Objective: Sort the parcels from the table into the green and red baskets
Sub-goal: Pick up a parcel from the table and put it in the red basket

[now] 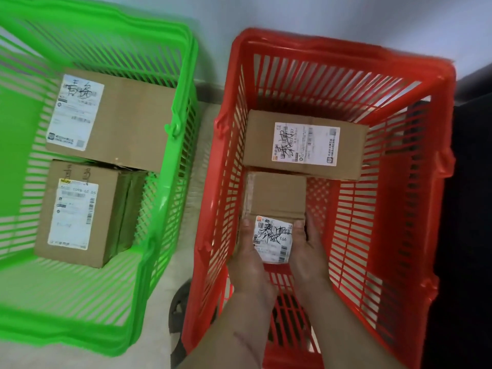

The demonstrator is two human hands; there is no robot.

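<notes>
Inside the red basket (399, 209) I hold a small cardboard parcel (277, 198) with a scribbled white label. My left hand (247, 259) grips its left side and my right hand (310, 249) grips its right side, thumbs on the labelled face. The parcel sits low in the basket, just in front of a larger labelled parcel (306, 145) lying at the far end. The green basket (165, 182) on the left contains two labelled cardboard parcels, a flat one (127, 121) at the back and a taller one (80, 211) in front of it.
The two baskets stand side by side on a pale floor (197, 145) against a light wall. A dark wheel-like object (178, 310) shows between them near my arms. A dark surface (468, 209) borders the red basket on the right.
</notes>
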